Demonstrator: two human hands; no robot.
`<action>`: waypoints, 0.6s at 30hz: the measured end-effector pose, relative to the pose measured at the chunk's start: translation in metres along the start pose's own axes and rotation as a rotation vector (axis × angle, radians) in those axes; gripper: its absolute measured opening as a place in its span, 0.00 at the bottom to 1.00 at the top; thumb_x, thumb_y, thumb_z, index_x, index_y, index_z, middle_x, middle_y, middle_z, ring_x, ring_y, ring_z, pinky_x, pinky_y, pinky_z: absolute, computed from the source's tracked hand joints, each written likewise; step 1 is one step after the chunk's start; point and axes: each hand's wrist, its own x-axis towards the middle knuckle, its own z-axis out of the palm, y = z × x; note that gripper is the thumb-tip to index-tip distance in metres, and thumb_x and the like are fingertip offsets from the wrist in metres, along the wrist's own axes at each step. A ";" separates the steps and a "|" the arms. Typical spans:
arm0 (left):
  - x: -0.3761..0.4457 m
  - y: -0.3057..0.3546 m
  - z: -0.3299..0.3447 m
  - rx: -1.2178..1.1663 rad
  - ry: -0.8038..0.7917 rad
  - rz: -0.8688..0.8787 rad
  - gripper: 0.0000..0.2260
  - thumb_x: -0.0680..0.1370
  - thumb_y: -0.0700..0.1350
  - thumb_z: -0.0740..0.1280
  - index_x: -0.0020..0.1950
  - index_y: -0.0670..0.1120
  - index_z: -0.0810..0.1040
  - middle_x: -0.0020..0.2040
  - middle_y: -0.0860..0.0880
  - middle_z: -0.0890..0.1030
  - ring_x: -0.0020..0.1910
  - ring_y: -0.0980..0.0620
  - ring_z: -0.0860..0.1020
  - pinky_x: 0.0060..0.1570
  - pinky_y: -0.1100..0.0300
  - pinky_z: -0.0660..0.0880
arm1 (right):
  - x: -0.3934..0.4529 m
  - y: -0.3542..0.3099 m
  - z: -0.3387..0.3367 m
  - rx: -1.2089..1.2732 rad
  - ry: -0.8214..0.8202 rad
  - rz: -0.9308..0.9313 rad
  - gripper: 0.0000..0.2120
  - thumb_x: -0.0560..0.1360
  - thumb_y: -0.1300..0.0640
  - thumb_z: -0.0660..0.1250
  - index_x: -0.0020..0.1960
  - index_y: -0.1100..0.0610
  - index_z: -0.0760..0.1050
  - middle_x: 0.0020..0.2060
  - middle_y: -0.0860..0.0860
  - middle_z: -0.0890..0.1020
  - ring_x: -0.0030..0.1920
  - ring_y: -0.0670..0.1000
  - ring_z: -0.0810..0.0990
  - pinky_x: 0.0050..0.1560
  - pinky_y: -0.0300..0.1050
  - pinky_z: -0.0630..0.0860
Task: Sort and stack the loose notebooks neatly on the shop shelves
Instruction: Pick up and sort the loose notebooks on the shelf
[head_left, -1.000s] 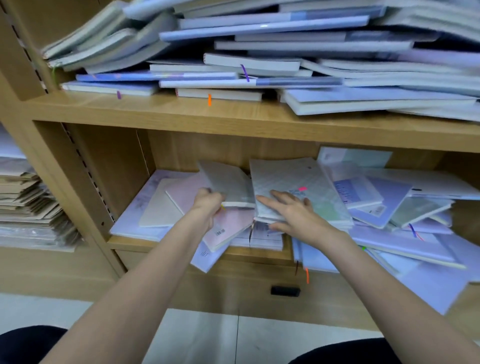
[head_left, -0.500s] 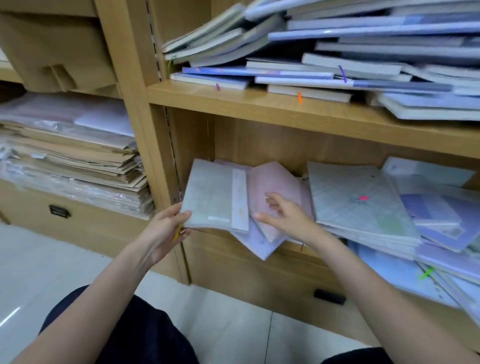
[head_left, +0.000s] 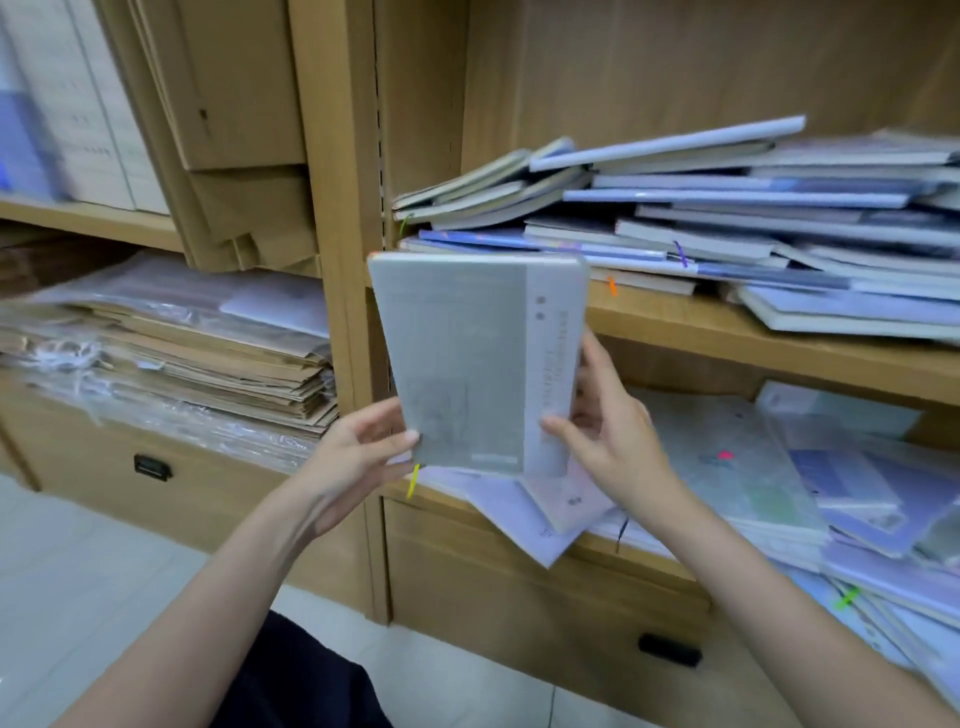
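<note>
We hold the grey notebook (head_left: 467, 358) upright, left hand (head_left: 358, 457) and right hand (head_left: 602, 431) gripping its lower corners, probably to read its cover before sorting it among the loose notebooks (head_left: 727, 218) beyond our hands.

Two hands hold a grey notebook (head_left: 475, 364) upright. The left hand (head_left: 358, 457) and right hand (head_left: 605, 431) pinch its bottom corners.

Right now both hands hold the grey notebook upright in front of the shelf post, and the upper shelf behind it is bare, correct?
Not bare. The head view shows the upper shelf carrying a messy pile of notebooks. The rest holds: left hand and right hand hold the grey notebook upright.
</note>
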 end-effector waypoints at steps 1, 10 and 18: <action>0.006 0.016 0.009 0.008 0.008 0.046 0.14 0.74 0.34 0.65 0.55 0.49 0.79 0.47 0.55 0.84 0.45 0.56 0.80 0.41 0.63 0.79 | 0.010 -0.008 -0.010 0.040 0.069 0.005 0.39 0.73 0.63 0.69 0.69 0.35 0.51 0.51 0.43 0.78 0.45 0.47 0.81 0.46 0.40 0.78; 0.086 0.146 0.112 0.133 0.155 0.378 0.13 0.77 0.35 0.64 0.61 0.42 0.76 0.49 0.46 0.80 0.37 0.58 0.80 0.34 0.62 0.79 | 0.139 -0.062 -0.098 -0.109 0.626 -0.026 0.06 0.75 0.63 0.64 0.51 0.56 0.74 0.45 0.52 0.79 0.48 0.53 0.80 0.51 0.48 0.77; 0.133 0.161 0.140 0.901 0.079 0.599 0.16 0.78 0.35 0.60 0.63 0.47 0.77 0.62 0.50 0.77 0.63 0.52 0.72 0.60 0.61 0.68 | 0.189 -0.053 -0.149 -0.722 -0.050 0.227 0.22 0.77 0.46 0.63 0.65 0.58 0.73 0.63 0.55 0.76 0.65 0.56 0.72 0.59 0.43 0.66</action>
